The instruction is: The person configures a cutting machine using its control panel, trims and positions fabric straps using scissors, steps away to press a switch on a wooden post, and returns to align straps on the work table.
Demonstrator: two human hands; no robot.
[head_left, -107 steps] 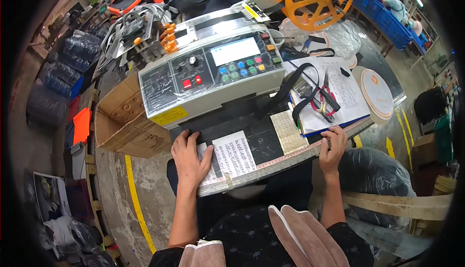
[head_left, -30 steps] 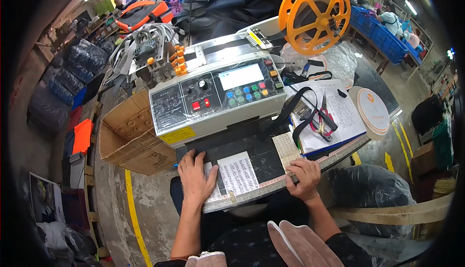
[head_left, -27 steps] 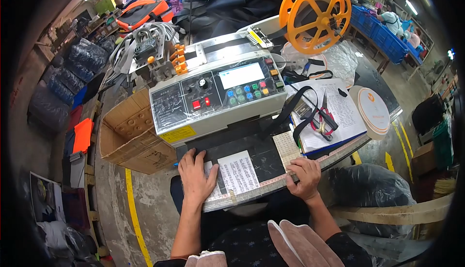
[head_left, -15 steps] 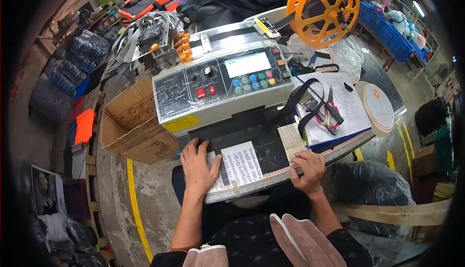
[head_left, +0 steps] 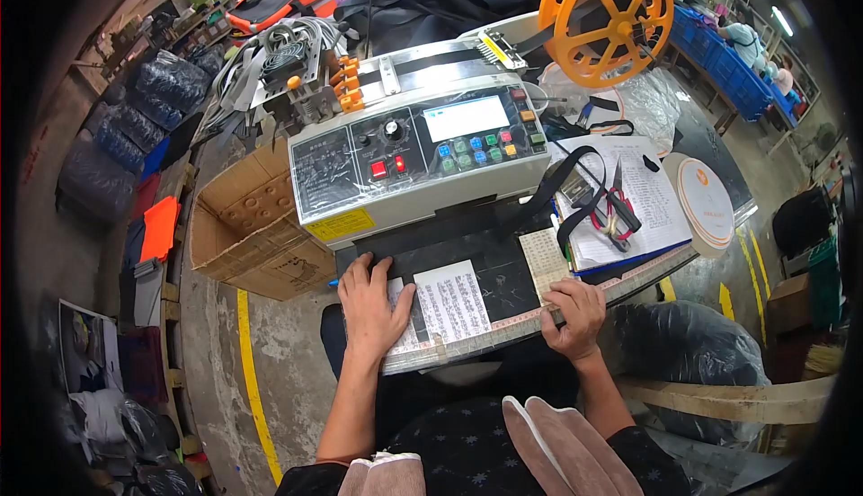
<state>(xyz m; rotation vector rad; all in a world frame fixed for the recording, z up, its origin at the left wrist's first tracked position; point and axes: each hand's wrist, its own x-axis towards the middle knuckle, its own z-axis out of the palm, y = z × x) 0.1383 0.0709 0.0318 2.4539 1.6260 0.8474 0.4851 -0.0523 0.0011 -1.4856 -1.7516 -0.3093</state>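
Observation:
My left hand [head_left: 370,309] lies palm down on the black table's [head_left: 503,280] left front corner. Its fingers are stretched out and a little apart, partly covering a narrow slip of printed paper [head_left: 404,330]. Beside it is a white sheet with printed lines [head_left: 451,298]. My right hand [head_left: 575,316] is closed at the front edge, its bent fingers over the near end of a yellowed printed sheet [head_left: 543,262] and its thumb at the rim. A pinkish measuring tape [head_left: 514,321] runs along that edge between both hands.
A control-panel machine [head_left: 422,150] stands behind the papers, with an orange reel [head_left: 620,24] at its right. An open notebook [head_left: 629,190] carries red-handled pliers [head_left: 615,217] and a black strap [head_left: 539,197]. A round white label disc [head_left: 705,195] lies rightward; a cardboard box [head_left: 261,226] stands left.
The view has shifted slightly, so the machine and table appear a few pixels lower right. Both hands keep their places and postures on the table.

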